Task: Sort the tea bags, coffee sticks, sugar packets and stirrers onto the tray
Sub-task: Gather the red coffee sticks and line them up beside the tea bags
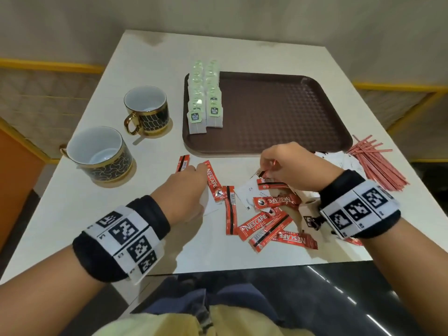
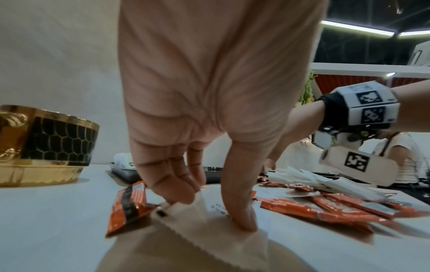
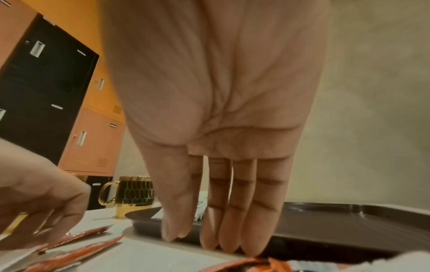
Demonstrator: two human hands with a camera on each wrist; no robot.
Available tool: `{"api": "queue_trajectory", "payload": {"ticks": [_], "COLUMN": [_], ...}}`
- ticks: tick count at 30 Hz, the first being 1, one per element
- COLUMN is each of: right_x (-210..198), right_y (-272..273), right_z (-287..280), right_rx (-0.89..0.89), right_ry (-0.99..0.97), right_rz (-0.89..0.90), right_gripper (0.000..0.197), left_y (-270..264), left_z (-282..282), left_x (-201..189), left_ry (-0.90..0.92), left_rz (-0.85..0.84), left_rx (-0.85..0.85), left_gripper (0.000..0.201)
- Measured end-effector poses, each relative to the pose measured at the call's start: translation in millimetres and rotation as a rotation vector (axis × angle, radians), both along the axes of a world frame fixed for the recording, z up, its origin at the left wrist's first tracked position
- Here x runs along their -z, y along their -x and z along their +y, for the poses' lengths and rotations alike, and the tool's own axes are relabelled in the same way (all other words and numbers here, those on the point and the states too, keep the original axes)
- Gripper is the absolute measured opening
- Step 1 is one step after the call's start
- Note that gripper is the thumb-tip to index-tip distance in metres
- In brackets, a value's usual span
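Observation:
My left hand (image 1: 197, 172) reaches down at the left edge of the pile. In the left wrist view its thumb and fingertips pinch a white sugar packet (image 2: 209, 235) against the table, beside a red coffee stick (image 2: 126, 204). Several red coffee sticks (image 1: 264, 226) lie scattered between my hands. My right hand (image 1: 265, 167) hangs over the far side of the pile with straight fingers (image 3: 232, 230); nothing shows between them and the thumb. The brown tray (image 1: 266, 112) holds two rows of tea bags (image 1: 204, 100) along its left side. Red stirrers (image 1: 373, 161) lie at the right.
Two black-and-gold cups (image 1: 146, 110) (image 1: 97, 154) stand left of the tray. More white sugar packets (image 1: 339, 161) lie under and behind my right wrist. The table's near edge runs just in front of the coffee sticks.

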State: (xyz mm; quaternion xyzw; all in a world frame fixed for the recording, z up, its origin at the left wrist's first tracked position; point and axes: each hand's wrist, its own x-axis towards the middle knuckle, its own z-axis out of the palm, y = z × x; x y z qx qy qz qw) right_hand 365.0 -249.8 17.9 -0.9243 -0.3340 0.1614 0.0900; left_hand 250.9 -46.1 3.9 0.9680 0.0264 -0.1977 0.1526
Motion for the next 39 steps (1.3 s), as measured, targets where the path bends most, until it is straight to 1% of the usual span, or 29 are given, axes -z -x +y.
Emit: {"api": "queue_trajectory", "payload": {"ticks": [1, 3, 4, 6, 8, 9, 10, 12, 14, 19, 24, 28, 30, 32, 35, 37, 38, 39], "right_x": [-4.9, -14.0, -16.9, -15.8, -5.1, 1.8, 8.2, 17.6, 24.1, 29.9, 28.8, 25.0, 15.8, 0.3, -24.5, -33.6, -36.2, -36.9], "right_y": [3.9, 15.9, 23.6, 38.0, 48.5, 52.3, 54.7, 55.9, 54.8, 50.7, 50.4, 49.5, 43.5, 37.5, 34.2, 34.9, 36.0, 36.7], "right_z": [-4.1, -6.6, -6.5, -9.0, -15.1, -19.1, -22.8, -28.4, -31.8, -34.9, -32.4, -30.1, -29.8, -27.7, -17.7, -7.7, -2.2, 2.7], "right_rx": [0.001, -0.055, -0.094, -0.162, -0.244, -0.275, -0.286, -0.27, -0.244, -0.196, -0.203, -0.144, -0.081, -0.004, 0.118, 0.199, 0.239, 0.275], "right_ry": [-0.007, -0.001, 0.015, 0.089, 0.188, 0.211, 0.203, 0.117, 0.026, -0.048, -0.009, 0.009, -0.051, -0.145, -0.415, -0.627, -0.729, -0.823], "right_rz": [0.017, 0.059, 0.089, 0.135, 0.092, 0.051, 0.017, -0.011, -0.001, 0.018, -0.008, 0.021, 0.019, 0.0, -0.009, 0.073, 0.157, 0.25], "right_gripper": [0.01, 0.016, 0.022, 0.041, 0.057, 0.059, 0.058, 0.044, 0.028, 0.009, 0.006, 0.012, 0.017, 0.018, 0.013, 0.011, 0.011, 0.012], "left_y": [-0.5, -1.5, -1.0, 0.8, 5.1, 7.8, 10.5, 15.0, 18.6, 21.6, 15.3, 6.8, 3.4, 0.2, -7.4, -14.9, -19.1, -21.7], "left_z": [-1.0, -2.8, -3.7, -6.6, -11.0, -13.9, -16.4, -20.4, -21.2, -19.3, -27.8, -37.3, -38.0, -38.4, -43.3, -49.3, -51.4, -53.7], "left_x": [-0.7, -2.0, -2.4, -2.2, -0.6, 0.6, 2.8, 6.4, 8.1, -0.3, -16.3, -21.9, -23.5, -26.4, -34.2, -38.6, -37.5, -37.9], "left_ry": [0.015, 0.043, 0.053, 0.069, 0.09, 0.104, 0.117, 0.116, 0.098, 0.167, 0.275, 0.37, 0.426, 0.522, 0.773, 0.989, 1.09, 1.189], "left_rz": [0.013, 0.02, 0.014, -0.013, -0.035, -0.04, -0.047, -0.07, -0.101, -0.215, -0.368, -0.334, -0.334, -0.362, -0.392, -0.342, -0.301, -0.262], "left_rx": [-0.013, -0.045, -0.062, -0.076, -0.068, -0.063, -0.064, -0.075, -0.103, -0.196, -0.221, -0.208, -0.238, -0.313, -0.455, -0.495, -0.496, -0.482], "left_gripper": [0.049, 0.047, 0.043, 0.035, 0.031, 0.03, 0.03, 0.037, 0.042, 0.045, 0.038, 0.032, 0.035, 0.042, 0.059, 0.074, 0.077, 0.076]}}
